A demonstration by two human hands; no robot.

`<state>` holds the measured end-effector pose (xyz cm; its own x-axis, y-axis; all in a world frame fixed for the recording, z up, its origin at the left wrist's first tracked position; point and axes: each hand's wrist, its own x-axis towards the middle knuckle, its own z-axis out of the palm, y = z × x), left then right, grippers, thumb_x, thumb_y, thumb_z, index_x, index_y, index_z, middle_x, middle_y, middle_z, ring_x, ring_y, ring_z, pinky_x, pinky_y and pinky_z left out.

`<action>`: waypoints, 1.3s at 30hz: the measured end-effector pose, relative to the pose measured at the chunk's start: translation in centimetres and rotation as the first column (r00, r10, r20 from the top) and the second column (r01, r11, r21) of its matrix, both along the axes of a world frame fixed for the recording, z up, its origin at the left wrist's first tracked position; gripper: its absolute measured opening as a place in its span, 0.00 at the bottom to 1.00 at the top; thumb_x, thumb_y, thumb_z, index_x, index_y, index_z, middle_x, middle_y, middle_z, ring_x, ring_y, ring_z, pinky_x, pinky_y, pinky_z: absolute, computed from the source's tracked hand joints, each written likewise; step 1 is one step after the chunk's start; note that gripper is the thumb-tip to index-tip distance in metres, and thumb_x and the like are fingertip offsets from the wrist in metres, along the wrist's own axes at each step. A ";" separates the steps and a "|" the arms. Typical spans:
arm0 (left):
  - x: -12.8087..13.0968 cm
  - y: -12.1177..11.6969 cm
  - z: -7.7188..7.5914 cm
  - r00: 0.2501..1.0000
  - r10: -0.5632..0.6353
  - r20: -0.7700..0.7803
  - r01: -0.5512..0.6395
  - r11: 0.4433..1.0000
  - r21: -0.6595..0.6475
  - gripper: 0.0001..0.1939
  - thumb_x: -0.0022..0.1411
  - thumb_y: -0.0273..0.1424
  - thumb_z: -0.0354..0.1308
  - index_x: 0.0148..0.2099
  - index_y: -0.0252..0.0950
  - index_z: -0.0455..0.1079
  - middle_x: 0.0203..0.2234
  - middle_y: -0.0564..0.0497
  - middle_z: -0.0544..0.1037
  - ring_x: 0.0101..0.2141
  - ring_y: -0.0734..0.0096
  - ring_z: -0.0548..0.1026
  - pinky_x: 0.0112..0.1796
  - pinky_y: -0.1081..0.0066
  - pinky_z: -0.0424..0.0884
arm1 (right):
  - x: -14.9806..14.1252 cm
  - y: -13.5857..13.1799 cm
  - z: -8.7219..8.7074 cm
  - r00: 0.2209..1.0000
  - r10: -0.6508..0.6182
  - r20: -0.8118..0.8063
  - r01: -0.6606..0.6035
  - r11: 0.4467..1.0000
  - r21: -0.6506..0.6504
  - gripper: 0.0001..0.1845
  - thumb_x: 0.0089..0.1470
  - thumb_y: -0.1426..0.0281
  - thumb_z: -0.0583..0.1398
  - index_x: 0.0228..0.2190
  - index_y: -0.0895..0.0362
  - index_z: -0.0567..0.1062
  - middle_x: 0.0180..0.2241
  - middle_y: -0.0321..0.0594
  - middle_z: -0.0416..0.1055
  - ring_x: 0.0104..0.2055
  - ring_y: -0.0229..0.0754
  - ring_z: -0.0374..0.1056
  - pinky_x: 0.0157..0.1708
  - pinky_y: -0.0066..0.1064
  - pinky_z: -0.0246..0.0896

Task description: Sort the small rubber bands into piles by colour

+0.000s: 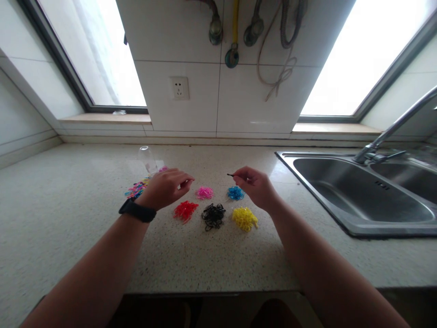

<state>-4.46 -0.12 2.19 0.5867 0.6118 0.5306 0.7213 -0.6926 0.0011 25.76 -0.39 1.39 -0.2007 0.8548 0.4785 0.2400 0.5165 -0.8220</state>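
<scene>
My left hand (166, 187), with a black band on the wrist, hovers over the counter with thumb and fingertips pinched together. Whatever may be between them is too small to make out. Behind it, partly covered, lies a mixed pile of colourful small rubber bands (136, 189). Between the thumb and fingers of my right hand (255, 186) is a thin dark object (231, 175), its tip pointing left. Just below that hand is a blue pile of bands (236, 193). Nearby are pink (205, 193), red (185, 211), black (213, 216) and yellow (245, 219) piles.
A clear container (146, 159) stands behind the mixed pile. To the right, a steel double sink (327, 191) with a tall faucet (392, 130) is set into the speckled counter (205, 259). The tiled wall behind carries a socket (179, 88), pipes and hoses.
</scene>
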 end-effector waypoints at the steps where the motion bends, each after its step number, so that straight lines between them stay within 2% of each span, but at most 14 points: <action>1: 0.0 0.0 0.0 1.000 0.000 -0.002 0.000 1.000 -0.002 0.11 0.68 0.32 0.53 0.44 0.38 0.76 0.31 0.49 0.79 0.35 0.67 0.75 0.41 0.64 0.70 | 0.0 -0.1 0.1 1.000 0.008 -0.019 -0.009 1.000 -0.015 0.08 0.54 0.64 0.63 0.32 0.56 0.76 0.24 0.34 0.68 0.24 0.33 0.58 0.23 0.29 0.54; 9: 0.0 0.1 0.0 1.000 -0.004 -0.003 0.004 1.000 0.020 0.11 0.67 0.32 0.53 0.43 0.38 0.77 0.30 0.49 0.79 0.34 0.67 0.75 0.40 0.65 0.70 | -0.1 -0.5 0.8 0.973 0.086 -0.213 -0.123 0.978 -0.166 0.12 0.54 0.59 0.63 0.33 0.56 0.77 0.22 0.33 0.67 0.21 0.32 0.58 0.20 0.28 0.53; 16: -0.1 0.1 0.0 1.000 0.015 -0.007 -0.015 1.000 0.012 0.11 0.67 0.32 0.53 0.43 0.39 0.77 0.30 0.50 0.79 0.34 0.67 0.75 0.39 0.65 0.70 | 0.0 -0.8 1.0 0.974 0.105 -0.201 -0.138 0.978 -0.158 0.12 0.54 0.60 0.63 0.33 0.56 0.78 0.22 0.34 0.67 0.21 0.32 0.58 0.20 0.28 0.53; 19: 0.0 0.0 0.1 1.000 0.019 -0.012 -0.019 1.000 -0.006 0.11 0.68 0.33 0.53 0.43 0.38 0.77 0.30 0.49 0.79 0.34 0.67 0.75 0.39 0.65 0.70 | -0.3 -1.1 0.9 0.983 0.176 -0.058 -0.184 0.969 -0.163 0.11 0.55 0.61 0.63 0.33 0.57 0.78 0.23 0.35 0.69 0.23 0.33 0.61 0.23 0.28 0.56; 22: 0.1 -0.1 0.2 1.000 0.023 -0.011 -0.024 1.000 -0.015 0.11 0.68 0.33 0.53 0.43 0.38 0.77 0.30 0.50 0.79 0.34 0.67 0.75 0.40 0.65 0.70 | -0.6 -1.4 0.4 0.951 0.246 0.186 -0.221 0.964 -0.146 0.11 0.57 0.62 0.62 0.33 0.56 0.80 0.23 0.35 0.70 0.25 0.34 0.62 0.24 0.28 0.56; 25: 0.1 -0.1 0.2 1.000 0.021 -0.013 -0.022 1.000 -0.010 0.11 0.68 0.33 0.53 0.43 0.38 0.77 0.30 0.50 0.79 0.33 0.68 0.75 0.40 0.65 0.70 | -0.8 -1.5 -0.1 0.852 0.250 0.461 -0.260 0.965 -0.042 0.08 0.57 0.66 0.62 0.35 0.54 0.81 0.26 0.36 0.74 0.26 0.34 0.64 0.27 0.29 0.55; 27: 0.1 -0.1 0.1 1.000 0.016 -0.012 -0.016 1.000 -0.006 0.11 0.68 0.32 0.53 0.43 0.38 0.77 0.29 0.50 0.79 0.33 0.68 0.75 0.40 0.65 0.69 | -1.0 -1.6 -0.3 0.777 0.228 0.587 -0.294 0.956 0.019 0.07 0.57 0.67 0.62 0.36 0.52 0.81 0.27 0.35 0.76 0.27 0.35 0.67 0.30 0.29 0.56; 30: 0.2 0.0 0.1 1.000 0.006 -0.011 -0.006 1.000 -0.007 0.11 0.68 0.32 0.52 0.43 0.38 0.77 0.29 0.50 0.79 0.32 0.68 0.74 0.40 0.66 0.69 | -1.4 -1.9 -0.2 0.713 0.204 0.671 -0.320 0.946 0.052 0.07 0.57 0.67 0.62 0.36 0.50 0.82 0.28 0.35 0.77 0.28 0.36 0.69 0.31 0.29 0.56; 35: 0.3 0.0 0.2 0.999 0.028 -0.022 -0.029 0.999 -0.033 0.12 0.68 0.33 0.52 0.43 0.38 0.77 0.29 0.50 0.79 0.32 0.69 0.74 0.40 0.66 0.69 | -1.9 -2.3 0.3 0.607 0.212 0.766 -0.350 0.937 0.018 0.09 0.60 0.67 0.60 0.39 0.52 0.81 0.35 0.38 0.79 0.35 0.39 0.72 0.35 0.29 0.58; 39: 0.2 0.0 0.2 0.999 0.041 -0.021 -0.042 0.998 -0.045 0.12 0.68 0.34 0.52 0.44 0.39 0.77 0.29 0.50 0.79 0.33 0.67 0.74 0.40 0.66 0.68 | -2.0 -2.4 0.4 0.557 0.198 0.807 -0.339 0.941 0.003 0.10 0.60 0.66 0.59 0.41 0.52 0.80 0.37 0.39 0.80 0.37 0.40 0.73 0.36 0.29 0.58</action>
<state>-4.22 -0.15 2.34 0.5705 0.6593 0.4897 0.7497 -0.6616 0.0173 23.76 -2.78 1.78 -0.7644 0.6328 0.1231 0.5820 0.7595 -0.2904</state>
